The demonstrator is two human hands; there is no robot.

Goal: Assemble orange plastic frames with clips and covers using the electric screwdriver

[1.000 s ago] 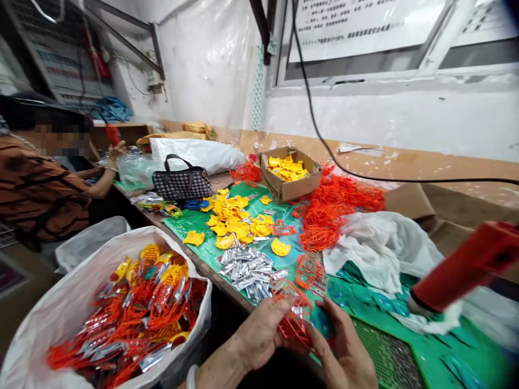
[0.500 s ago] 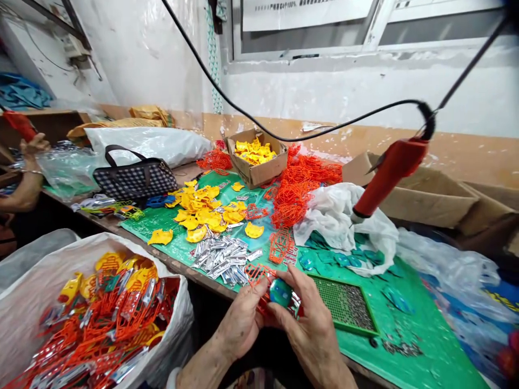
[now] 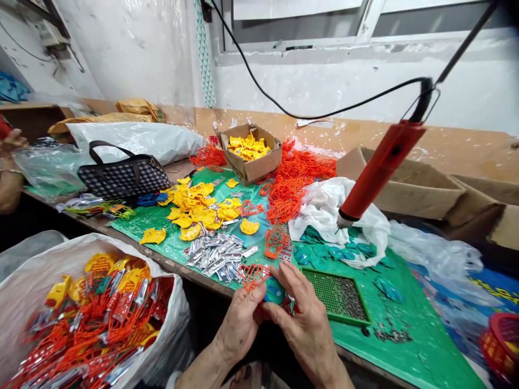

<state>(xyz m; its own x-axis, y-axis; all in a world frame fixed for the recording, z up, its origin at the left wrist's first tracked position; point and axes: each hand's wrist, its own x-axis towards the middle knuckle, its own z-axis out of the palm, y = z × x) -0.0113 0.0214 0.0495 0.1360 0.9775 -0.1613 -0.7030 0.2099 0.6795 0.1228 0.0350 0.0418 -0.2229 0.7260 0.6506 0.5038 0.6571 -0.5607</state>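
Observation:
Just in front of the table edge, my left hand [image 3: 240,323] and my right hand [image 3: 305,322] are both closed around one small plastic assembly. A shiny teal plastic piece [image 3: 274,292] shows between the thumbs, and an orange-red lattice frame [image 3: 254,274] sticks out past the left fingers. Some silvery part glints by the right fingers; the underside is covered by my hands. Beyond them lie a heap of silver strips [image 3: 217,258], a pile of yellow plastic pieces [image 3: 194,204] and a tangle of orange-red lattice frames [image 3: 290,186].
A red electric screwdriver [image 3: 379,173] hangs at the right on a black cable. Below it are a green tray [image 3: 367,313] of screws and a white plastic bag [image 3: 318,208]. A white sack [image 3: 178,302] of assembled pieces stands left. Another person's hand [image 3: 14,141] shows far left.
The view has shifted slightly right and down. My hands stay on the assembly, and the teal piece looks turned and more covered. The hanging screwdriver tilts differently. The other person's hand sits nearer the left edge.

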